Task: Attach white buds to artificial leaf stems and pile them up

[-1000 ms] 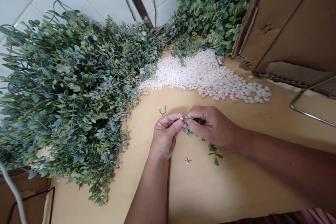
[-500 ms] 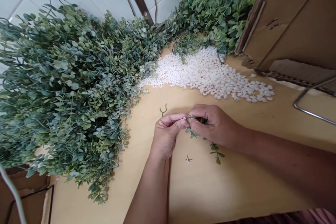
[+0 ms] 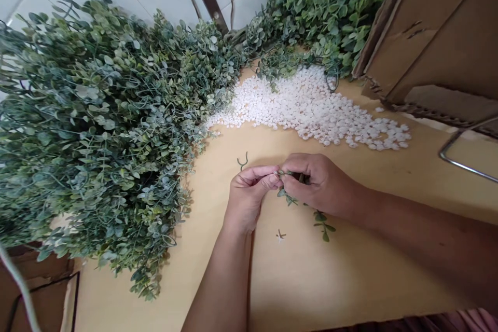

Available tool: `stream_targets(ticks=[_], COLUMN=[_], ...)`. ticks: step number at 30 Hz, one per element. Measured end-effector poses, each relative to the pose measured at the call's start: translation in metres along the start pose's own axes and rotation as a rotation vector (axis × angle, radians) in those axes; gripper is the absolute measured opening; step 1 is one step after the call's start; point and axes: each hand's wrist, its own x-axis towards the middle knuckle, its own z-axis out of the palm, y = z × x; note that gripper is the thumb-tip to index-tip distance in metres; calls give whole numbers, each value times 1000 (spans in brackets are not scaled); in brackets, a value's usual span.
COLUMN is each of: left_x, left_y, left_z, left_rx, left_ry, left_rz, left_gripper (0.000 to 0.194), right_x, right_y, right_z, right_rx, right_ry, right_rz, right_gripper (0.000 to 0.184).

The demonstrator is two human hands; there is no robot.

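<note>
Both hands meet over the middle of the table. My left hand pinches one end of a green artificial leaf sprig between thumb and fingers, and a tiny white bit shows at its fingertips. Right beside it, my right hand is closed on the same sprig. Leaves hang below the right hand, part of the stem being hidden behind its fingers. A curled stem end sticks out above the left hand. Below the hands, a small cross-shaped piece lies on the table.
A big heap of artificial greenery covers the left side, with more greenery at the back. Small white pieces are piled beyond my hands. A cardboard box stands at right, near a bent metal rod. The tabletop is yellowish.
The view has shifted very slightly. Both hands keep their hold on the sprig, with hardly any movement at the fingertips.
</note>
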Motion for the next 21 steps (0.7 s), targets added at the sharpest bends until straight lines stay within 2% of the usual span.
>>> stream_targets(ticks=[9, 16, 21], left_x=[1, 0, 0], left_y=[1, 0, 1], left_z=[1, -5, -3], left_rx=[115, 121, 149], left_ry=[-8, -52, -19], left_rz=[57, 58, 72], left_gripper=[21, 22, 19], right_x=[-1, 1, 2], right_y=[-3, 0, -2], right_z=[1, 0, -1], right_rx=[-80, 22, 21], right_ry=[-38, -16, -49], right_rz=[52, 51, 109], right_gripper=[20, 21, 19])
